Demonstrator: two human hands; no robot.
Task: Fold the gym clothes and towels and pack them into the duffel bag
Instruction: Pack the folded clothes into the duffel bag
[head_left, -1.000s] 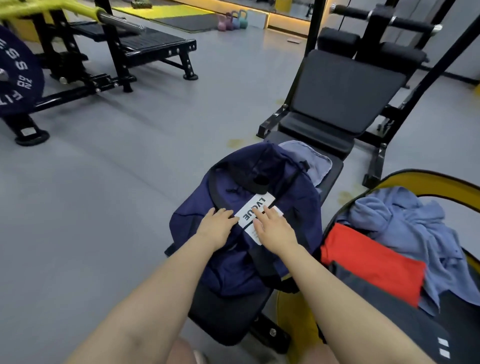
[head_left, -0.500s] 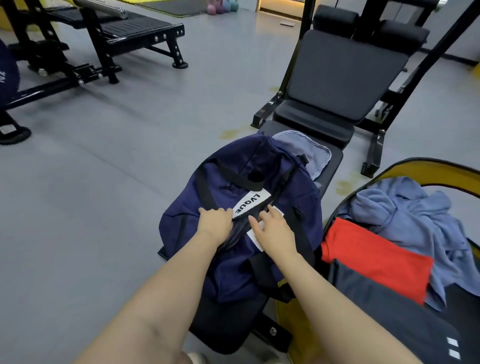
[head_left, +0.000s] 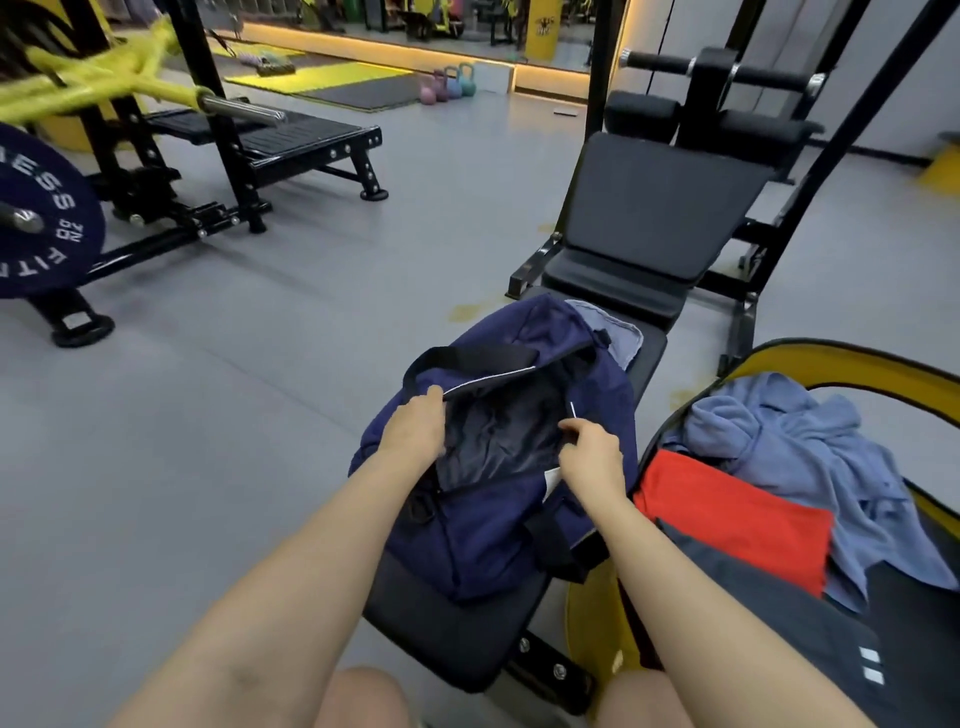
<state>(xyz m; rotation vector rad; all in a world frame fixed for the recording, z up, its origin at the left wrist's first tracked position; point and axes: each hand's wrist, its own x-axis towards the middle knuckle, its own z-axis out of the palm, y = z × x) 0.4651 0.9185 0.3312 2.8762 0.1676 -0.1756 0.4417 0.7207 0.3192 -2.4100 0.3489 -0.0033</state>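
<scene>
While both hands tug at its mouth, the navy duffel bag (head_left: 498, 519) sits on the black padded bench (head_left: 452, 634), just in front of the person's knees. The left hand (head_left: 415, 431) has its fingers curled round the near-left lip of the opening, by the pale piping; the right hand (head_left: 592, 457) pinches the opposite lip, and the two edges stand well apart. This looks to me like the opening step: getting the bag ready before anything is folded.

Nothing seems packed yet. Only dark, crinkled lining (head_left: 498, 441) shows inside, though the bottom is in shadow and I cannot be sure. A black carry strap (head_left: 467, 358) arches over the far-left rim, and a bit of blue cloth (head_left: 613, 332) peeks from behind the bag's far end.

The clothes wait to the right in a yellow-rimmed pop-up hamper (head_left: 841, 364): a rumpled blue towel or top (head_left: 789, 447), a red garment (head_left: 727, 509) and a dark one with white stripes (head_left: 779, 613), all unfolded.

Next, I'd judge, one hand must let go and reach right for a garment. The bag is soft and will likely sag shut, so its mouth wants spreading wide first, and bench space for folding is scant.
</scene>
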